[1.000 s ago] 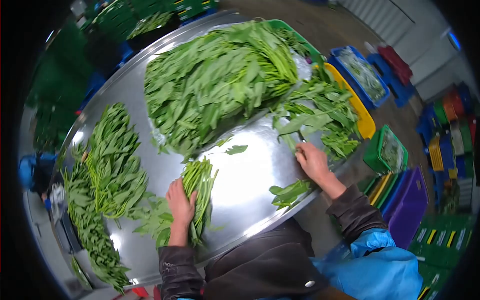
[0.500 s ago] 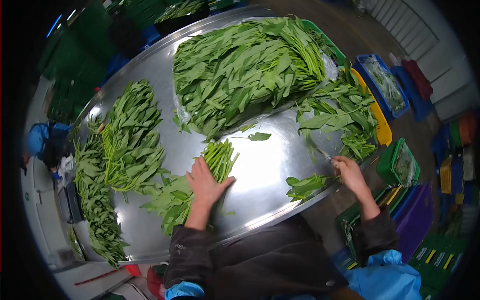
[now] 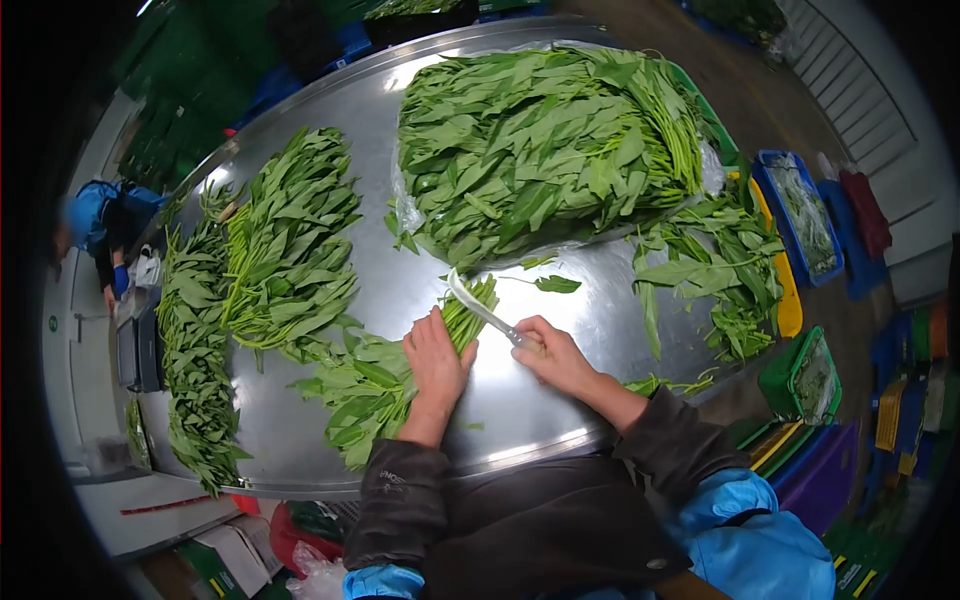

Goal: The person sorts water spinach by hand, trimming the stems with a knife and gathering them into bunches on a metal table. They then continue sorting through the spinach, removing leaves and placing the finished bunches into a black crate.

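Observation:
My left hand (image 3: 434, 362) is wrapped round a bunch of leafy greens (image 3: 368, 385), pressing it on the metal table (image 3: 375, 270). The cut stems (image 3: 468, 310) point away from me, beyond my fingers. In my right hand (image 3: 550, 352) is the handle of a knife with a curved blade (image 3: 470, 299), which lies across the stems near their ends. A single loose leaf (image 3: 557, 285) lies just beyond the blade. To the left are stacked bunches of greens (image 3: 290, 240).
A large pile of greens (image 3: 550, 140) on plastic covers the far side. Loose leaves (image 3: 715, 270) lie at the right, by a yellow crate (image 3: 789, 300). Blue (image 3: 800, 215) and green crates (image 3: 800, 375) stand beyond the edge. Another person (image 3: 100, 220) is at far left.
My right hand has brought the knife leftward from the loose leaves to the stems. My left hand now closes round the bunch, its thumb nearer the fingers. The whole view has shifted slightly.

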`<state>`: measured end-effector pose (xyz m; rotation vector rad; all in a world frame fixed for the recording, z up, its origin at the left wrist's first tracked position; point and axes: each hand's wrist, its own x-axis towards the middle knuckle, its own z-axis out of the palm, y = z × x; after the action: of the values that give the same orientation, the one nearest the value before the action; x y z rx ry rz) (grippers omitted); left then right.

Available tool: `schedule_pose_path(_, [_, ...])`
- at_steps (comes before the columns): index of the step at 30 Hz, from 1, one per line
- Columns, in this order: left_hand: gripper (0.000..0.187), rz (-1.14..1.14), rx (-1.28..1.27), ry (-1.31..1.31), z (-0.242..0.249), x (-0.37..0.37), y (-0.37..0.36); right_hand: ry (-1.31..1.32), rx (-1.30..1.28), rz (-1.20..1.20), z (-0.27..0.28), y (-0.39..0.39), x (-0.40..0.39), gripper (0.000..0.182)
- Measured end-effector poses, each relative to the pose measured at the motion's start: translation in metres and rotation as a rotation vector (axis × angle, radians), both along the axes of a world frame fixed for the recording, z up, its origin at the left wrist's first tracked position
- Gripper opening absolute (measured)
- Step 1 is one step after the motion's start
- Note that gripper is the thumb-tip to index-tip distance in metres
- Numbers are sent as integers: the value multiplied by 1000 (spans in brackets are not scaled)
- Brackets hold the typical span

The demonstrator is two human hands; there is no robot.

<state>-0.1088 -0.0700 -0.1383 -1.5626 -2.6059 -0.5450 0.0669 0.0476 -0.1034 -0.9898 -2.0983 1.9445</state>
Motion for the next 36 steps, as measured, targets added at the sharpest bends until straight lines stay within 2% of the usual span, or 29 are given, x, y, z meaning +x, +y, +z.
schedule_pose_path(6, [79,11,1,28,-2,-1,3,-48,217,89,-27,20,-21,33])
schedule_pose_path(8, [79,6,-30,-13,-5,-1,2,-115,382,198,-23,20,-34,38])
schedule_pose_path(9, [79,11,-34,-14,-6,-1,2,-113,378,204,-22,21,-40,38])
schedule_pose_path(11, [78,20,-69,-24,-6,-1,3,-278,419,235,-18,24,-53,39])
schedule_pose_path(14, [77,44,-78,49,-8,3,5,-294,509,352,-15,31,-67,36])
schedule_pose_path(16, [76,49,-96,55,-8,3,7,-329,523,339,-22,31,-75,35])
schedule_pose_path(18, [75,58,-114,61,-7,6,8,-364,538,331,-23,29,-66,34])
schedule_pose_path(20, [74,68,-141,105,-6,7,7,-267,670,369,-17,23,-39,33])
schedule_pose_path(24, [74,103,-150,59,-10,8,6,-520,480,260,-26,11,47,34])
schedule_pose_path(26, [74,121,-173,95,-10,8,7,-545,451,243,-14,9,82,35])
schedule_pose_path(29, [81,126,-181,80,-11,8,5,-495,552,209,-15,13,106,34])
schedule_pose_path(31, [84,130,-171,79,-3,12,4,-499,483,13,4,16,106,31])
schedule_pose_path(32, [87,106,-166,15,5,14,3,-490,482,15,0,17,106,31])
schedule_pose_path(35, [92,66,-95,-112,24,10,-2,-456,800,-141,-4,15,107,31])
schedule_pose_path(36, [94,55,-35,-179,28,8,-4,-462,796,-145,-1,13,104,31])
